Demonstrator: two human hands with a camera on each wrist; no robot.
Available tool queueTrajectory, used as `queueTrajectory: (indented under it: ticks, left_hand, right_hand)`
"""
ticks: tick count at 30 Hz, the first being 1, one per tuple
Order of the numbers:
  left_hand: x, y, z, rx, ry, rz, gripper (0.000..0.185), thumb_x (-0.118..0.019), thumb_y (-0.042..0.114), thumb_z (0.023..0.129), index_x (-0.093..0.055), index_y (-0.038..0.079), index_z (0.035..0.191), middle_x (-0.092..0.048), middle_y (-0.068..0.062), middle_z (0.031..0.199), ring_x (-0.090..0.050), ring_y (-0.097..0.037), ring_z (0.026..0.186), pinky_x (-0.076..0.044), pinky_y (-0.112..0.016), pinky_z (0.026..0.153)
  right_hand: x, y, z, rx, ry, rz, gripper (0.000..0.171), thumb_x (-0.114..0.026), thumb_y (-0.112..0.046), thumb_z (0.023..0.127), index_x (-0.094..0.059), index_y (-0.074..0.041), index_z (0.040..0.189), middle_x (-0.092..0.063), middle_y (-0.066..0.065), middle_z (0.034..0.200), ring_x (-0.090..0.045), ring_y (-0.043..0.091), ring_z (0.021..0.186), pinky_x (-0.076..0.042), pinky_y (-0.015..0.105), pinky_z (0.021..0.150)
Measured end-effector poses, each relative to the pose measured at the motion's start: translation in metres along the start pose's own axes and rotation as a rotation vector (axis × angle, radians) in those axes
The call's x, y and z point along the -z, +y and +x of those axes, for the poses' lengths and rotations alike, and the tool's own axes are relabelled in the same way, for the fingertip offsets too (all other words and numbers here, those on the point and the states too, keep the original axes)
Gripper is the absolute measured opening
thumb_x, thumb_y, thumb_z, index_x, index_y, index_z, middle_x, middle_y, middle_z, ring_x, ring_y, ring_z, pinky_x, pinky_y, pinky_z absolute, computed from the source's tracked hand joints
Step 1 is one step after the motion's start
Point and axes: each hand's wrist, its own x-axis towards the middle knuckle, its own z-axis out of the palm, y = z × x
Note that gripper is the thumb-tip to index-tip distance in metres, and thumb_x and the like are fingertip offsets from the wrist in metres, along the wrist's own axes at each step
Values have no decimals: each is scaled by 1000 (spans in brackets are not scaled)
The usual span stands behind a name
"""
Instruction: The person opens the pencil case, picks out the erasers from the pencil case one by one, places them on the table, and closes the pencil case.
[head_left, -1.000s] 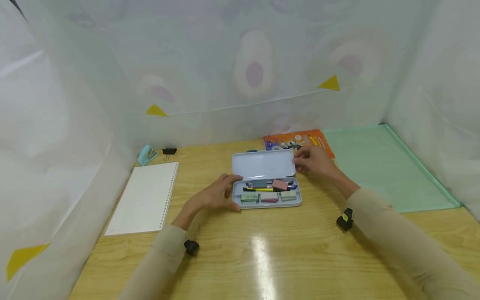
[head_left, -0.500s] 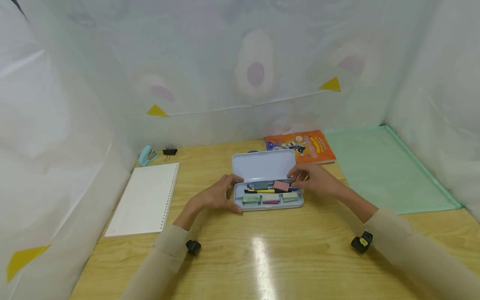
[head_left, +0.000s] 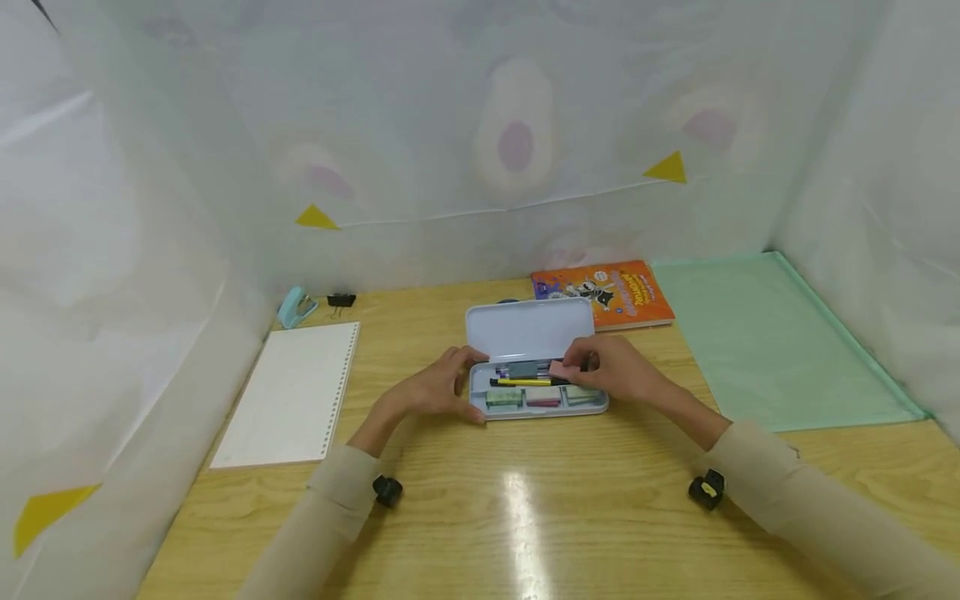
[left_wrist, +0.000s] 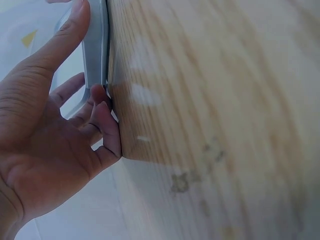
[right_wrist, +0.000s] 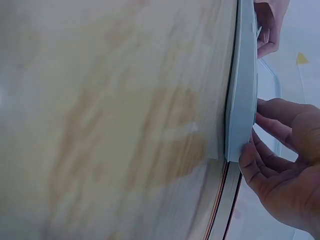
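An open light-blue pencil case (head_left: 480, 408) lies mid-table with its lid (head_left: 528, 329) laid back. Pens, a yellow pencil (head_left: 521, 382) and several small erasers fill the tray. My left hand (head_left: 435, 390) grips the case's left end, thumb along its side; the left wrist view shows that hand (left_wrist: 45, 130) against the case edge (left_wrist: 95, 45). My right hand (head_left: 611, 372) reaches over the tray's right part and its fingertips pinch a pink eraser (head_left: 559, 368) lying on the pens. The right wrist view shows the right hand (right_wrist: 285, 170) curled at the case's rim (right_wrist: 241, 90).
A white spiral pad (head_left: 288, 396) lies at the left, with a blue stapler (head_left: 295, 307) and a black binder clip (head_left: 341, 300) behind it. An orange book (head_left: 603, 292) sits behind the case, a green mat (head_left: 765, 333) at the right. Translucent sheets wall the table.
My right hand left the lid's right edge and came down and left onto the tray, where it now pinches the pink eraser. The left hand kept its hold on the case.
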Motion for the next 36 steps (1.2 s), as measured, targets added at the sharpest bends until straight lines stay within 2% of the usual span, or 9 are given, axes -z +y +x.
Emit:
queueTrajectory:
  ticks: [6, 13, 20, 24, 31, 36]
  left_hand:
    - [-1, 0, 0, -3, -3, -6, 93, -92, 38, 80, -40, 18, 153, -43, -9, 140, -47, -23, 108, -43, -36, 88]
    - [-2, -2, 1, 2, -10, -13, 93, -92, 38, 80, -39, 20, 154, -41, -7, 141, -46, -22, 113, -43, -35, 90]
    - [-1, -3, 1, 3, -11, -12, 93, -92, 39, 80, -39, 20, 154, -41, -7, 142, -46, -22, 114, -43, -35, 91]
    - [-1, -2, 2, -1, -12, -20, 93, -92, 38, 80, -39, 20, 154, -40, -7, 142, -46, -22, 114, -43, -35, 91]
    - [-1, -2, 1, -5, -11, -31, 93, -92, 37, 80, -39, 18, 154, -40, -8, 142, -46, -23, 111, -42, -35, 89]
    - [-1, 0, 0, 2, -9, -35, 93, -92, 37, 80, -40, 19, 154, -40, -8, 145, -45, -23, 116, -42, -36, 93]
  right_hand:
    - [8, 5, -6, -43, 46, 26, 5, -81, -18, 93, -78, -17, 97, -72, -5, 91, -65, 12, 81, -54, 31, 74]
    - [41, 20, -19, -86, 80, 99, 18, -78, -29, 96, -78, -16, 109, -75, 0, 105, -70, 14, 93, -55, 27, 81]
    - [67, 40, -27, -126, 131, 32, 17, -77, -19, 96, -78, -12, 111, -76, 5, 106, -68, 10, 93, -52, 19, 81]
    - [73, 50, -31, -143, 108, 9, 15, -77, -13, 96, -78, -9, 110, -75, 6, 106, -67, 13, 94, -50, 18, 81]
    - [71, 59, -29, -184, 38, -7, 19, -80, -27, 94, -79, -12, 107, -75, 4, 107, -67, 18, 94, -51, 24, 79]
    - [69, 62, -26, -165, 20, -27, 19, -79, -24, 95, -78, -10, 109, -75, 4, 106, -65, 19, 93, -52, 27, 79]
